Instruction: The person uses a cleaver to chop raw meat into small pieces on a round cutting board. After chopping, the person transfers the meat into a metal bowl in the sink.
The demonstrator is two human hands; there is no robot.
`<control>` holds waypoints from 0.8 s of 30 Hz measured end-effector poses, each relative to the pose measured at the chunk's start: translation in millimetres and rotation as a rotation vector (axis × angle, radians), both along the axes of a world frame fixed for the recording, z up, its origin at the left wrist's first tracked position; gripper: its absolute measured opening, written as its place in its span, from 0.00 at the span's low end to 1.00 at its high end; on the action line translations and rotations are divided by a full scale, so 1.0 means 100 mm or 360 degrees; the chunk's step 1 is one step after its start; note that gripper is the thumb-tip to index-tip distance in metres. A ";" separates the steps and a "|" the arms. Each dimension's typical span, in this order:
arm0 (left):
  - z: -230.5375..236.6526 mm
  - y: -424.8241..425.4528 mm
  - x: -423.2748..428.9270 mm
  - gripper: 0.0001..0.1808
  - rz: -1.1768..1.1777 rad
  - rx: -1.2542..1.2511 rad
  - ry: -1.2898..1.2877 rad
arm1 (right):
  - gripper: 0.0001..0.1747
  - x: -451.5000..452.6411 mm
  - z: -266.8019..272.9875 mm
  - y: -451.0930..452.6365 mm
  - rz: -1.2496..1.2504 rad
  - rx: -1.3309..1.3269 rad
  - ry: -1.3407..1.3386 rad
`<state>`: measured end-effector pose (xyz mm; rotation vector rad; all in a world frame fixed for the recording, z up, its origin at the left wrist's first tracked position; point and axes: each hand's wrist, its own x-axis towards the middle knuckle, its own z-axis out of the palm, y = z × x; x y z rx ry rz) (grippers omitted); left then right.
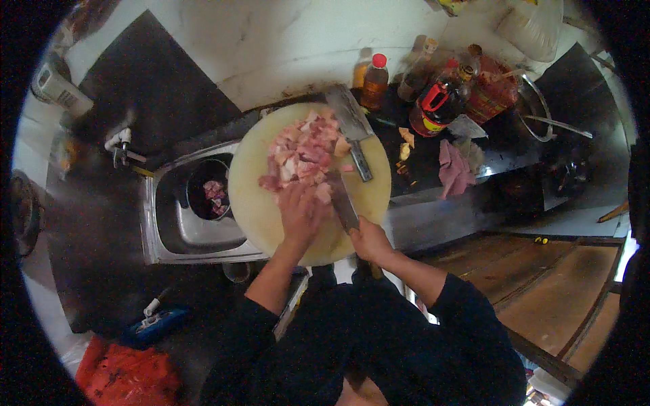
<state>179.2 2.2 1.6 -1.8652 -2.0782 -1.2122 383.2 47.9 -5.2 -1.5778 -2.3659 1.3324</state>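
On a round, pale cutting board (254, 213) lies a heap of chopped raw meat (302, 152). My left hand (303, 210) is on the near side of the heap, its blurred fingertips against the meat. The handle of a kitchen knife is in the grip of my right hand (371, 241). That knife's blade (345, 205) points away from me, flat side close to my left fingers, its tip at the meat's right edge. A second, broad cleaver (351, 115) lies untouched across the board's far right rim, its dark handle towards me.
Left of the board, a steel sink (203, 236) holds a bowl with more meat pieces (216, 197), near a tap (121, 142). At the right stand a red-capped bottle (375, 86), a dark sauce bottle (431, 109) and a pink cloth (453, 170). A red plastic bag (127, 373) is lower left.
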 end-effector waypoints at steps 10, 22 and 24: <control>-0.03 1.18 0.21 0.07 -0.0487 -0.0676 0.0805 | 0.15 0.71 0.18 -0.11 -0.0333 -0.0173 0.0130; 0.32 -0.22 0.00 0.08 0.0183 -0.0255 -0.1674 | 0.18 0.88 -0.01 0.10 -0.0100 -0.0058 0.0170; 0.08 -0.91 0.00 0.06 0.0513 0.0028 -0.2249 | 0.18 0.87 0.01 0.18 -0.0085 -0.0158 0.0217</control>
